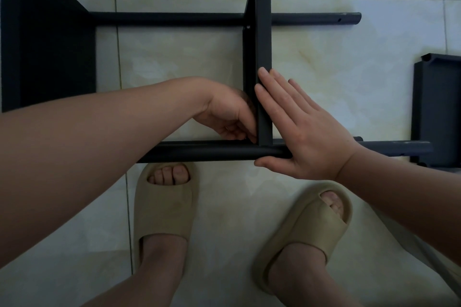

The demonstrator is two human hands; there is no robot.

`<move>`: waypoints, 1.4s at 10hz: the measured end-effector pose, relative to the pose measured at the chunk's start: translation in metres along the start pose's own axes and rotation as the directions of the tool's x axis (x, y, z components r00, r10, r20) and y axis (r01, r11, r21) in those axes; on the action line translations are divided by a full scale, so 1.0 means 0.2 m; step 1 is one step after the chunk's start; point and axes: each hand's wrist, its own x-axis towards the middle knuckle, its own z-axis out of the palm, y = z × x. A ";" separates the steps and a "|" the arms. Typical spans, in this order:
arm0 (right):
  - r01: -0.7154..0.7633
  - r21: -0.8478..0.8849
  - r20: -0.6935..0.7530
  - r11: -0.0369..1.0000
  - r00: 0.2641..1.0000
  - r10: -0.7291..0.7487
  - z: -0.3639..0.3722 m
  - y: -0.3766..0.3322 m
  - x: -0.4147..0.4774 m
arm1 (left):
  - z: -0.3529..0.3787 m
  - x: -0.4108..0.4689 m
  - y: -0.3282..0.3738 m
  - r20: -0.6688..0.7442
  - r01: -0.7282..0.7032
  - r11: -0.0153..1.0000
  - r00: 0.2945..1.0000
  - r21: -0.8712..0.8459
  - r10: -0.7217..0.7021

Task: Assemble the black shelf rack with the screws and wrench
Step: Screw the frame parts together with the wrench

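The black shelf rack (pixel 174 18) lies on its side on the tiled floor, its round poles running left to right. A black shelf panel (pixel 263 32) stands edge-up between the poles. My right hand (pixel 296 129) presses flat against the panel's right face, fingers straight, with the thumb under the near pole (pixel 212 151). My left hand (pixel 229 117) is curled into the corner where the panel meets the near pole; its fingertips pinch something small there that I cannot make out. No wrench is in view.
A loose black shelf panel (pixel 436 107) lies on the floor at the right. A wider panel (pixel 50 40) closes the rack at the left. My feet in beige slippers (pixel 164 207) stand just before the near pole.
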 end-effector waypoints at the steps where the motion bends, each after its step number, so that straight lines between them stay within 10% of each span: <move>1: -0.003 0.002 0.003 1.000 1.000 0.003 0.00 0.00 0.00 | 0.00 0.00 0.00 0.000 -0.006 1.000 1.000 -0.005 0.006; 10: 0.003 -0.019 0.017 1.000 1.000 -0.002 -0.01 -0.01 0.00 | 0.01 -0.08 0.00 -0.092 0.107 0.992 0.991 0.062 -0.102; 12: -0.069 -0.094 0.220 0.993 0.971 0.088 -0.10 -0.06 0.00 | 0.14 -0.31 -0.01 -0.182 0.317 0.928 0.942 0.195 -0.283; 14: -0.238 -0.155 0.454 0.959 0.845 0.283 -0.35 -0.11 0.01 | 0.34 -0.48 0.06 -0.413 0.383 0.758 0.896 0.527 -0.165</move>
